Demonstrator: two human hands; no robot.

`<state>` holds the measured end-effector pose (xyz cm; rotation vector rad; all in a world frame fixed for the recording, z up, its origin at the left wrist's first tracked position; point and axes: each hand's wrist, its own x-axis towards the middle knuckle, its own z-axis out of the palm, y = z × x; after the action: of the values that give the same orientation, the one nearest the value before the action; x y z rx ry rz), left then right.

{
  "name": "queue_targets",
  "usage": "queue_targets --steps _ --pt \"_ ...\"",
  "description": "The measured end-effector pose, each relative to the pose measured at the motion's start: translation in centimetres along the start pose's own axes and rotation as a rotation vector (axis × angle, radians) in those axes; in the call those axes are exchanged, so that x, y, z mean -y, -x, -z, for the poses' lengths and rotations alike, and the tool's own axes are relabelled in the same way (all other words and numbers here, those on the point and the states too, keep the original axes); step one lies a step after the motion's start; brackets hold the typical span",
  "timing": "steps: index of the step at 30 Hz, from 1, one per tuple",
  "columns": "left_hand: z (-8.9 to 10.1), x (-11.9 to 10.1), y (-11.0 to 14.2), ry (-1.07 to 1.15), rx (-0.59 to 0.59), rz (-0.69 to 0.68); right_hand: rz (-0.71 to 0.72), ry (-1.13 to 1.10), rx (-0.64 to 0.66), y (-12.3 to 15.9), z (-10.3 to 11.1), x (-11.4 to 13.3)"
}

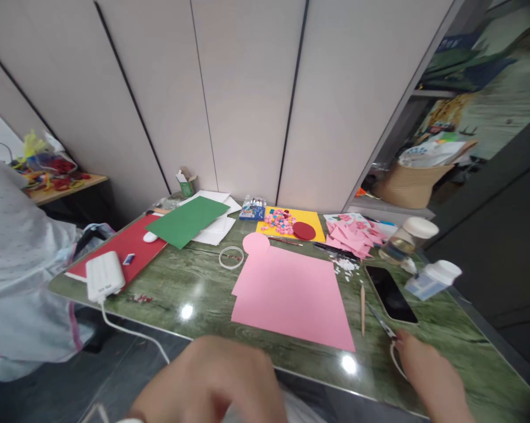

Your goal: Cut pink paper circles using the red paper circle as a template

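Note:
My left hand [212,382] hangs low over the near edge of the green marble table [190,288], smeared by motion, so its fingers are unreadable. My right hand [428,376] rests at the near right with its fingers closed on the white loop handle of small scissors [382,322], whose blades point away. A large pink paper sheet [291,294] lies flat between both hands. A pink paper circle [256,242] sits at its far left corner. A thin wooden stick [362,299] lies between the sheet and the scissors.
A black phone [391,292], white bottle [432,279] and glass jar [408,238] stand on the right. Further back lie pink cut pieces [351,235], a yellow sheet [291,235] with pom-poms, a tape ring [231,257], green paper [188,220], red paper [128,247] and a power bank [104,275]. Another person's sleeve [18,264] is at left.

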<state>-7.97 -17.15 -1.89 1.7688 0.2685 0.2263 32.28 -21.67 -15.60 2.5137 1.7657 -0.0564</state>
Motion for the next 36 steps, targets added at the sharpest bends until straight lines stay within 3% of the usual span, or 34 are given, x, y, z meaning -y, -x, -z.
queue_targets --steps 2,4,5,6,10,13,20,24,28,36 --pt "0.9 1.4 -2.0 -0.041 0.005 0.047 -0.014 0.029 -0.145 0.2 -0.1 0.9" --pt "1.5 4.3 -3.4 -0.310 -0.422 0.217 0.063 -0.004 -0.287 0.2 -0.3 2.6" --pt "1.7 6.1 -3.9 -0.492 -0.585 0.296 0.147 -0.067 -0.321 0.0 -0.4 3.7" --pt "1.8 8.0 -4.2 -0.666 -0.670 0.355 0.230 -0.141 -0.336 -0.1 -0.6 4.9" --pt "2.1 14.1 -4.1 -0.952 -0.579 0.416 0.401 -0.329 -0.352 -0.2 -1.6 9.2" --pt "2.4 15.6 -3.9 -0.989 -0.539 0.352 0.411 -0.402 -0.342 0.0 -1.8 11.1" --pt "2.7 15.9 -4.2 -1.010 -0.619 0.316 0.363 -0.464 -0.317 0.6 -1.6 12.2" --pt "2.7 16.0 -3.9 -0.985 -0.672 0.288 0.216 -0.215 -0.343 1.4 -2.3 13.4" --pt "3.2 15.4 -4.3 -1.044 -0.614 0.354 0.143 0.000 -0.313 1.9 -2.7 14.7" --pt "3.6 14.5 -5.8 -1.101 -0.631 0.411 0.104 0.112 -0.253 2.1 -2.2 15.6"
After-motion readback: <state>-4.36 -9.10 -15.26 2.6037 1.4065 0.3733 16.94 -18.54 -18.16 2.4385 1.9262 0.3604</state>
